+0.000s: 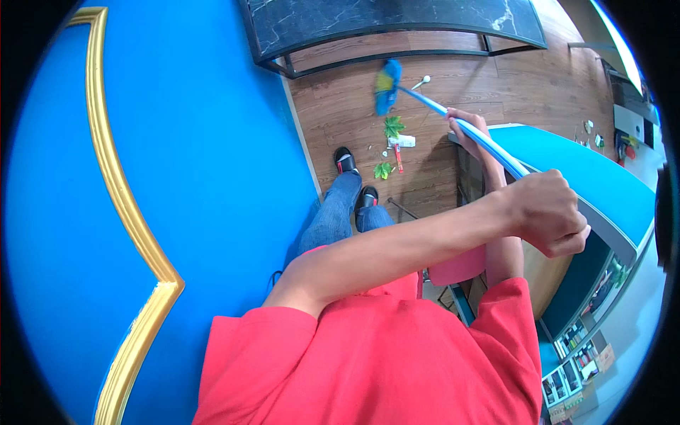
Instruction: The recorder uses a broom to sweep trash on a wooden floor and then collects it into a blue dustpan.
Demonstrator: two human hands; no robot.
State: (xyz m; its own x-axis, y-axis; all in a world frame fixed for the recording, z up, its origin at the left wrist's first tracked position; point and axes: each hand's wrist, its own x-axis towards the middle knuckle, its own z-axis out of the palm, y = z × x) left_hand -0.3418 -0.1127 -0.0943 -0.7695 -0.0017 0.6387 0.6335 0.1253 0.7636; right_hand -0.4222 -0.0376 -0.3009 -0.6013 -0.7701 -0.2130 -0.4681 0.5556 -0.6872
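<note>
A broom with a light-blue handle [504, 157] slants across the right half of the view. Its blue and yellow bristle head [387, 86] is blurred, over the wooden floor. My left hand [547, 212] is closed in a fist round the upper end of the handle, the left forearm crossing my chest. Lower on the handle, my right hand [469, 129] grips it. Close by the bristles lie a white stick with a round end [423, 81], a green leaf [394, 127], a white piece of litter [404, 141], a thin red strip [399, 159] and a second green leaf [383, 171].
A dark marbled table [386, 21] with a black frame stands ahead. At the left rises a blue wall [212, 156] with gold moulding [117, 159]. A teal-topped desk [588, 173] is close on my right. More litter [589, 127] lies on the floor beyond it.
</note>
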